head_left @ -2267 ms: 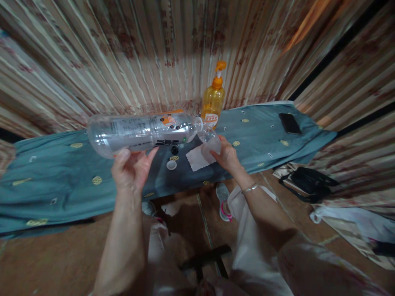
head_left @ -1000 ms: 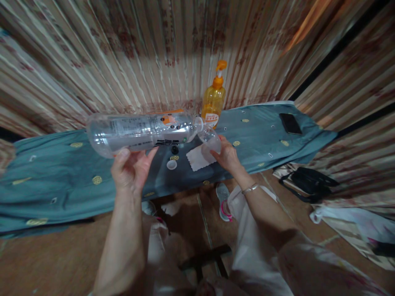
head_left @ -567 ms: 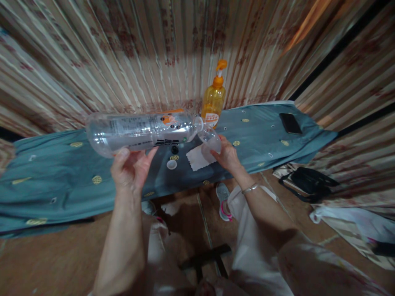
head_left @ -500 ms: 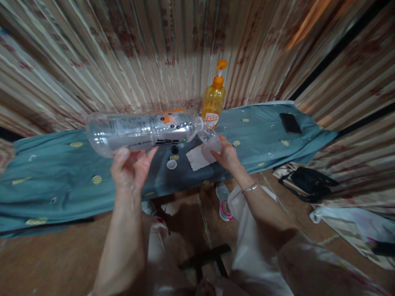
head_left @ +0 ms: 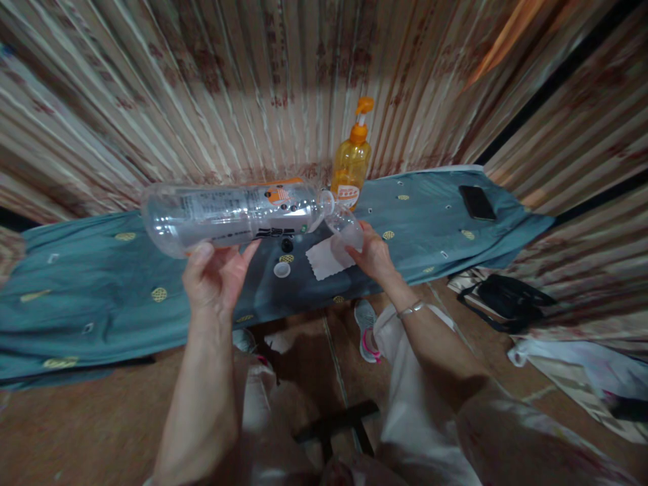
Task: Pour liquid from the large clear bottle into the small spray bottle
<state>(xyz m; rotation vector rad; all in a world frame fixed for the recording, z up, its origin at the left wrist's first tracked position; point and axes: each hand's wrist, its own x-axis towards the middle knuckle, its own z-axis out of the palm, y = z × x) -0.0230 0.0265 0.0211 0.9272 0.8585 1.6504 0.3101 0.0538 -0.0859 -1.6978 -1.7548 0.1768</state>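
Almost nothing has shifted since earlier: fingers of the left hand (head_left: 216,278) cradle a sideways bottle (head_left: 230,214), its orange-printed label (head_left: 278,196) too blurred to read; right hand (head_left: 373,253) fingers grip a cup (head_left: 346,228) at the bottle's mouth. Below them, a cloth-covered table (head_left: 119,277); beyond, curtains (head_left: 227,88).

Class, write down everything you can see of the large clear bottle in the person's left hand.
The large clear bottle looks like shiny, see-through plastic, with a rounded base, long body and narrow neck. It bears dark print, an orange picture and a small green mark. Its mouth shows no cap. It lies nearly level above the patterned cloth, mouth toward the right, supported from below by the left hand. The mouth is at a smaller clear container; whether they touch is unclear, as is any liquid inside.
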